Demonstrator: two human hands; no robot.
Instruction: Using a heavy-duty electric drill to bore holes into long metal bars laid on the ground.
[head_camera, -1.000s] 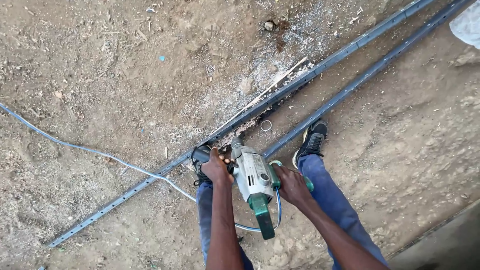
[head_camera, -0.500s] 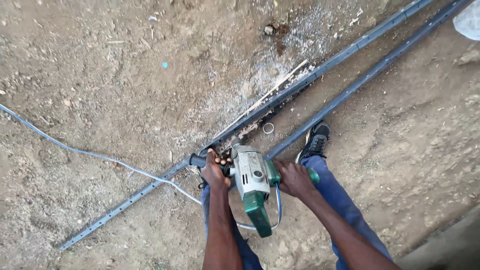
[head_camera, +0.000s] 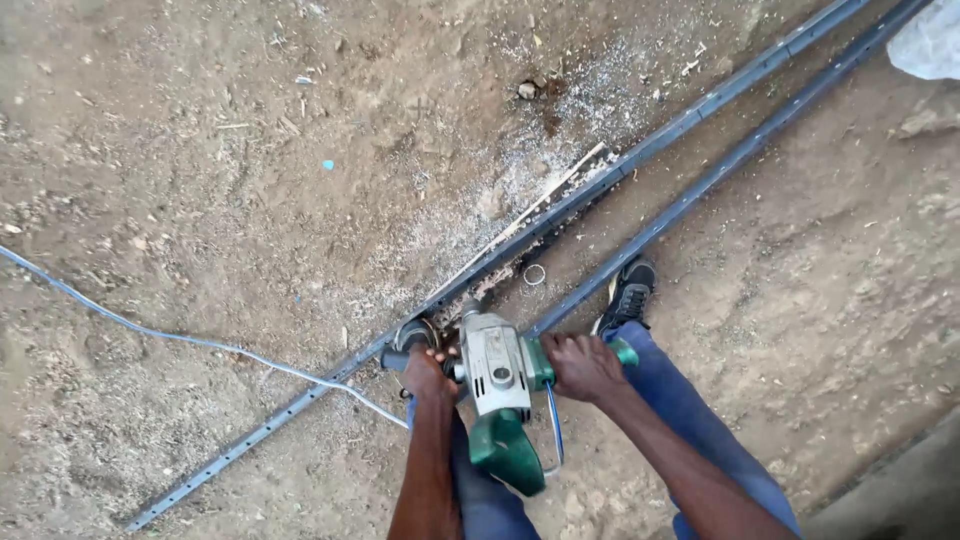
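I hold a grey and green power drill (head_camera: 497, 385) pointing down at a long dark metal bar (head_camera: 560, 210) that lies on the dirt. My left hand (head_camera: 428, 375) grips the drill's black side handle. My right hand (head_camera: 580, 365) grips the green handle on the other side. The drill's nose meets the bar near my left shoe (head_camera: 413, 335), which rests on the bar. My right shoe (head_camera: 627, 295) stands on a second metal bar (head_camera: 720, 170) lying parallel to the first.
A pale blue cable (head_camera: 180, 338) runs across the dirt from the left to the drill. Metal filings (head_camera: 560, 120) lie scattered beside the bar. A small metal ring (head_camera: 534, 274) rests between the bars. A white sack (head_camera: 930, 40) shows at top right.
The drill and both hands have shifted slightly down and left along the bar. The view has tilted a little with them.
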